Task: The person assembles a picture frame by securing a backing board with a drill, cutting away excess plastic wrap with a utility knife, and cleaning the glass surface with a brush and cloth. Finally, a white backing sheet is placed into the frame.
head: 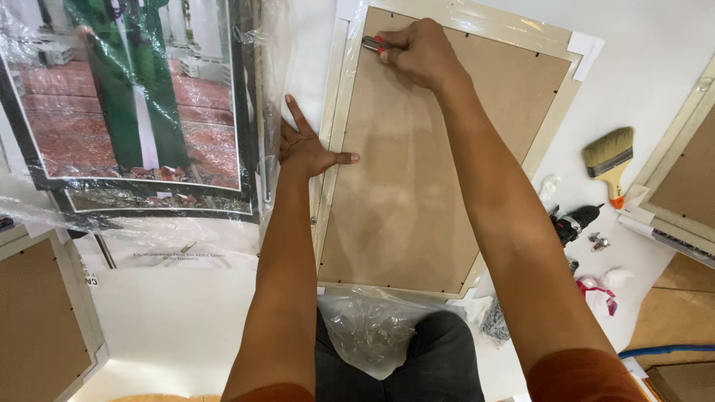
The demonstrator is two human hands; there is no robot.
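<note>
Cream-framed picture with brown hardboard backing (417,193) lies face-down, centre table. Left hand (307,149) flat, released, pressing at 9 o'clock edge. Right hand (417,50) clenched on small metal tool (371,44) at 12 o'clock. Judged stiff, light, glass-fragile; hold by rails.

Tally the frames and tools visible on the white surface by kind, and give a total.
Frames lying back side up: 3, the middle frame, the right frame, the left frame
Paintbrush: 1
Power drill: 1
Small tool in the right hand: 1
Total: 6
</note>
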